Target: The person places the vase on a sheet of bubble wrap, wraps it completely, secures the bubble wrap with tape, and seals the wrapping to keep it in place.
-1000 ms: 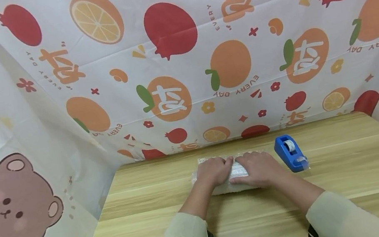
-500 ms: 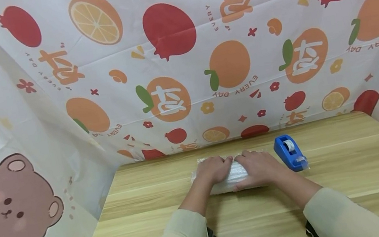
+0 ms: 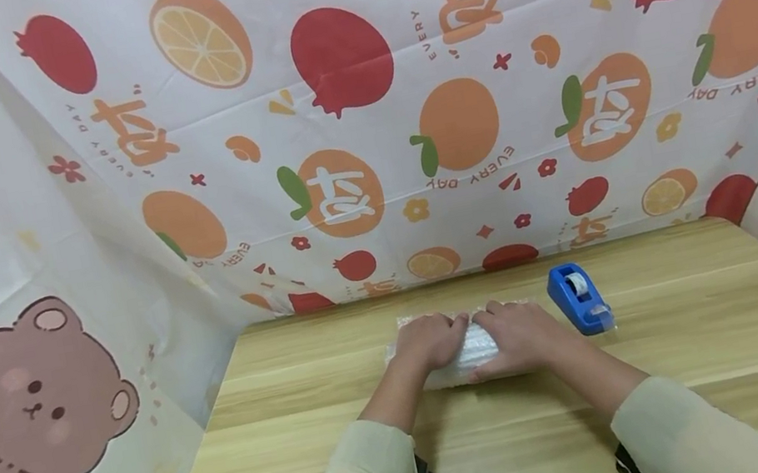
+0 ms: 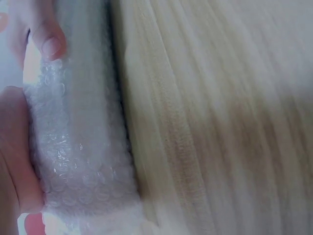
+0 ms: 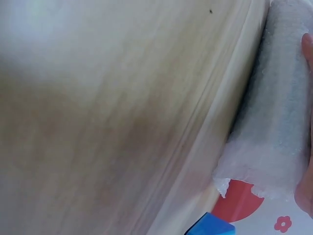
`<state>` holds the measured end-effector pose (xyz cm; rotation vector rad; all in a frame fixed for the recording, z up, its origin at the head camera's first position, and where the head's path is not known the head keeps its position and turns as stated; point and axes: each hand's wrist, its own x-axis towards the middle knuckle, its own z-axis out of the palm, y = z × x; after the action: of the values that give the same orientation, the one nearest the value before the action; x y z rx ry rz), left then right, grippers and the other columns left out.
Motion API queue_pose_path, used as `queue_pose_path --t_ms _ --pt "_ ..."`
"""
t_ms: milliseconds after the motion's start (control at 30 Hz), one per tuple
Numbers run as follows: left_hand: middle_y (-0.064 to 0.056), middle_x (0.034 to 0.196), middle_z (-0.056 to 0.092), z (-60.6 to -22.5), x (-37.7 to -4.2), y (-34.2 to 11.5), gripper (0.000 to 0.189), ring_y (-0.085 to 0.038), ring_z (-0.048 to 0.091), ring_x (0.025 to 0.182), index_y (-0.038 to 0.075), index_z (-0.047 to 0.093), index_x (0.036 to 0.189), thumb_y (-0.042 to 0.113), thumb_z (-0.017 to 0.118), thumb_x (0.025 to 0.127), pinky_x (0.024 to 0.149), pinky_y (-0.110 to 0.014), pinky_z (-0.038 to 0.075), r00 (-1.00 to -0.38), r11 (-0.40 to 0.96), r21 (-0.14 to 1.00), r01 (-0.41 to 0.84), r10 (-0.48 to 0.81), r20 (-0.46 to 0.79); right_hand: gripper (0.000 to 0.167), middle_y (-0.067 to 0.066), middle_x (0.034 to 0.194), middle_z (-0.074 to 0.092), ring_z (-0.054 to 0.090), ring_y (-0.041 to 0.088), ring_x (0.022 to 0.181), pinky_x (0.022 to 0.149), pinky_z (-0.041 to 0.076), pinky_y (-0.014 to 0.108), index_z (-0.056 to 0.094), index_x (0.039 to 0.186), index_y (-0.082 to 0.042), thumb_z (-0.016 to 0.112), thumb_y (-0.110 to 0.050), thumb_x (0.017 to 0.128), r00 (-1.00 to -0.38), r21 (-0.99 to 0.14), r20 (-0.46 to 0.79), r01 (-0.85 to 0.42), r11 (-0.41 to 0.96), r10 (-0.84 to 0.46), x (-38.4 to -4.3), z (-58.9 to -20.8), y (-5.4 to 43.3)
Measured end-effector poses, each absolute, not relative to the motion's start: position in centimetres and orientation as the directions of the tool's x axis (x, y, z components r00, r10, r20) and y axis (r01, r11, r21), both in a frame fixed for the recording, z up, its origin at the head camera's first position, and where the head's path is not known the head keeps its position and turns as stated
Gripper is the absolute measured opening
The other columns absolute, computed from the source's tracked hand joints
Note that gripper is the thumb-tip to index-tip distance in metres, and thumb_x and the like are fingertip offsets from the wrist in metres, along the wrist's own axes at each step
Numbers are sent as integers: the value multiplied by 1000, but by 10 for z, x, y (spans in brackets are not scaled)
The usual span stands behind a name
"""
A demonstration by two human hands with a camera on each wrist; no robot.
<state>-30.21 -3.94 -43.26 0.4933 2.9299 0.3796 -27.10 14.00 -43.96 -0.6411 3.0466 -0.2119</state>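
Observation:
A bundle rolled in clear bubble wrap lies crosswise on the wooden table, toward the back. What is inside the wrap cannot be made out. My left hand grips its left part from above. On the right part is my right hand, with its thumb along the near side and its fingers over the far side. Up close in the left wrist view, the bubble wrap passes beside my left hand. In the right wrist view, the wrap's loose end juts out past the bundle.
A blue tape dispenser stands just right of the bundle, with a strip of clear tape hanging off its front. Behind the wooden table rises a fruit-printed cloth. Another cloth with a bear print hangs at the left.
The right thumb has slid slightly toards the bundle's near edge. Both hands keep their hold in the same place. The head view has shifted a little.

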Motion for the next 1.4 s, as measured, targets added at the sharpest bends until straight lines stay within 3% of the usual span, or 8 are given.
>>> queue_pose_path --t_ms 200,567,1033,1400 --pt "-7 131 64 -430 -296 -39 66 -29 58 123 16 67 128 57 22 102 102 -46 43 -925 911 277 307 353 -138 104 5 126 60 59 22 100 86 49 48 54 137 -22 50 -94 62 -913 -150 9 -404 902 -408 -265 -438 140" --pt "-7 133 63 -430 -294 -40 67 -31 55 126 16 65 130 59 23 101 106 -47 41 -918 907 302 292 355 -179 108 5 132 60 60 25 109 90 48 52 53 140 -23 47 -96 61 -915 -170 -10 -395 903 -403 -261 -440 141" --pt "-6 127 67 -428 -300 -38 67 -31 61 116 18 70 124 63 26 99 95 -47 46 -931 911 319 263 327 -165 103 0 126 62 59 17 96 83 50 41 54 139 -24 50 -94 63 -915 -202 -31 -388 899 -402 -269 -437 145" --pt "-3 127 66 -429 -302 -38 66 -28 61 115 19 69 124 64 28 98 91 -46 47 -937 913 335 232 302 -176 103 0 128 61 59 19 101 85 50 44 54 140 -24 48 -93 64 -910 -236 -57 -388 891 -411 -275 -439 146"
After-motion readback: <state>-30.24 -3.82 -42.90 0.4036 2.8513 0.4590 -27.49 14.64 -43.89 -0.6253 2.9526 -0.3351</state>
